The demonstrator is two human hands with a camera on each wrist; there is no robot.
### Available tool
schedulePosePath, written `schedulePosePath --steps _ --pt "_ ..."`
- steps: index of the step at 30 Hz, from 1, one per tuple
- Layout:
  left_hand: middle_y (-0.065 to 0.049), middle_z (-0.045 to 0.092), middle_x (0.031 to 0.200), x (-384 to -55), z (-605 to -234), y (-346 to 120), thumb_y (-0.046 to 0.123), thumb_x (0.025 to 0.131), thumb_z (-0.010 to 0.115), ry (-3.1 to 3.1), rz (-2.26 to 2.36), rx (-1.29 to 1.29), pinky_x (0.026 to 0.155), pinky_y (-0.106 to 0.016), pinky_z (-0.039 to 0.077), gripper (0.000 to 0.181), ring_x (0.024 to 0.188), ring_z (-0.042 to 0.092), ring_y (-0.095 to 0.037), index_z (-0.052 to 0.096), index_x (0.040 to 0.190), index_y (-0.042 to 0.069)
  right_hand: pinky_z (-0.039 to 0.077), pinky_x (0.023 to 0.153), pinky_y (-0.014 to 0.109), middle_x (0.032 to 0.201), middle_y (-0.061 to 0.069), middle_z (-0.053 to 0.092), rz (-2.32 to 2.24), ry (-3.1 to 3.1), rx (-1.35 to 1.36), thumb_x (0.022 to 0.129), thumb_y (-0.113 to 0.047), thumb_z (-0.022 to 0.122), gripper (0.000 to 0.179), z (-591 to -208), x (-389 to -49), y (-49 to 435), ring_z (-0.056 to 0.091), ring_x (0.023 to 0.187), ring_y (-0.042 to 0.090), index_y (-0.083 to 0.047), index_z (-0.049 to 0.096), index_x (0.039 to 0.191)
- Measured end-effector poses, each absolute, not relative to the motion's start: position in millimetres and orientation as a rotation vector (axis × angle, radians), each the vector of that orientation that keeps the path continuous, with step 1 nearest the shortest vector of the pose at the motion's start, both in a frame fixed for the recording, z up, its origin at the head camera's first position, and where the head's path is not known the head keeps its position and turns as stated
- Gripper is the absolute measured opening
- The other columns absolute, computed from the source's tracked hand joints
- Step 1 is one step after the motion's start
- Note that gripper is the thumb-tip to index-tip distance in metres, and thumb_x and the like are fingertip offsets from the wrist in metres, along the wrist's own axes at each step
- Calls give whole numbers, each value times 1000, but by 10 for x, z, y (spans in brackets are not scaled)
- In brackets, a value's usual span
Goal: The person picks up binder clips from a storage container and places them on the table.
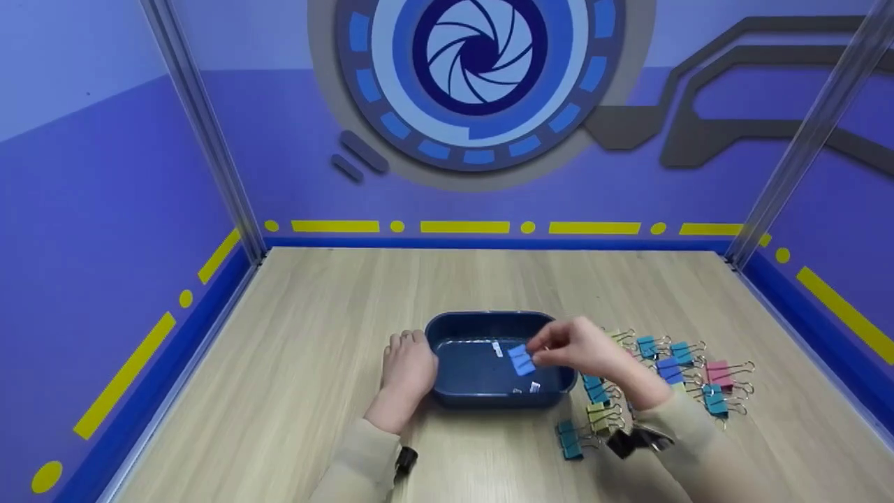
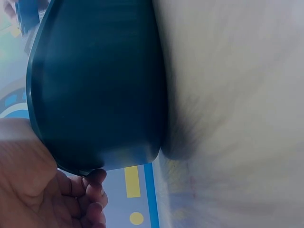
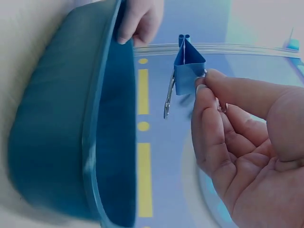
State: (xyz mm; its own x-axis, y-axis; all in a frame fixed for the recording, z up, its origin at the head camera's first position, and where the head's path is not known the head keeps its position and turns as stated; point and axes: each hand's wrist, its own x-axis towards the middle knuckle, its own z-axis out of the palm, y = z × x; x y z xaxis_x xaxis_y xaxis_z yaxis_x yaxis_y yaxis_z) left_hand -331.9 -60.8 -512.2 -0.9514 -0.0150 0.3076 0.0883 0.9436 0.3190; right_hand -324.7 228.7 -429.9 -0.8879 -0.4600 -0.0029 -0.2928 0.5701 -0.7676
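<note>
A dark blue oblong plastic bin stands on the table, with small white labels showing inside it. At its left end my left hand holds the rim; the left wrist view shows curled fingers at the bin's outer corner. My right hand is over the right part of the bin. Between thumb and fingertips it pinches a blue binder clip by one wire handle. In the right wrist view the clip's triangular body points away from the fingers, its other handle hanging free.
Right of the bin lie several binder clips, among them a teal clip, a yellow clip, a pink clip and a blue clip, partly behind the right forearm. Printed panels wall the table at the back and sides.
</note>
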Motion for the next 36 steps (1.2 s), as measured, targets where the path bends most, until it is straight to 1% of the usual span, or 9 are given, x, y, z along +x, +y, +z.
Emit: schedulePosePath --steps 2,6,9,12,19,23,25,31,36 --pt "-22 66 106 -3323 -5121 -606 13 91 56 -2797 -473 -52 83 -46 47 23 100 56 -37 62 105 -5 56 71 24 96 7 76 -1223 2594 -605 87 -18 77 21 -4264 -3129 2400 67 82 16 -7 76 104" --pt "-21 66 107 -3321 -5118 -608 14 92 57 -2809 -467 -49 84 -46 46 24 101 56 -37 62 106 -5 54 67 23 94 7 76 -1219 2606 -572 87 -20 78 21 -4244 -2897 2643 66 77 11 -7 76 103" --pt "-21 66 107 -3325 -5118 -606 14 92 57 -2813 -465 -40 85 -46 46 25 102 56 -36 63 107 -5 52 64 22 93 8 74 -1219 2618 -545 86 -20 79 20 -4280 -2738 2842 63 74 8 -7 77 101" --pt "-21 66 107 -3326 -5124 -602 14 93 57 -2814 -463 -33 86 -47 46 25 102 56 -36 63 107 -5 54 66 23 94 10 73 -1250 2596 -488 86 -20 79 22 -4350 -2594 3038 63 75 6 -5 76 102" --pt "-21 65 105 -3313 -5114 -595 14 93 57 -2815 -451 -37 85 -46 46 24 100 56 -36 62 106 -5 59 72 27 93 14 75 -1344 2471 -311 90 -18 76 29 -4552 -2337 3416 70 77 13 5 73 109" --pt "-21 65 105 -3319 -5100 -596 13 93 56 -2805 -464 -35 85 -46 46 24 100 57 -36 63 106 -6 59 75 27 102 14 77 -1343 2465 -246 89 -18 77 31 -4668 -2261 3524 70 80 10 6 73 109" --pt "-21 65 104 -3320 -5097 -598 12 94 55 -2805 -472 -35 85 -46 46 23 100 57 -36 63 106 -5 59 74 28 102 14 77 -1333 2470 -232 88 -17 78 31 -4723 -2244 3544 70 80 10 6 73 108" --pt "-20 66 105 -3322 -5102 -602 12 94 55 -2812 -489 -37 86 -46 46 22 100 57 -36 64 105 -5 58 70 26 91 6 76 -1246 2505 -150 86 -14 79 25 -4844 -2236 3531 67 79 13 3 74 103" --pt "-21 66 107 -3322 -5092 -599 12 94 54 -2823 -498 -30 87 -47 46 24 102 57 -37 63 107 -5 53 67 21 87 7 74 -1220 2530 -221 84 -8 77 17 -4961 -2248 3475 64 75 9 3 75 97"
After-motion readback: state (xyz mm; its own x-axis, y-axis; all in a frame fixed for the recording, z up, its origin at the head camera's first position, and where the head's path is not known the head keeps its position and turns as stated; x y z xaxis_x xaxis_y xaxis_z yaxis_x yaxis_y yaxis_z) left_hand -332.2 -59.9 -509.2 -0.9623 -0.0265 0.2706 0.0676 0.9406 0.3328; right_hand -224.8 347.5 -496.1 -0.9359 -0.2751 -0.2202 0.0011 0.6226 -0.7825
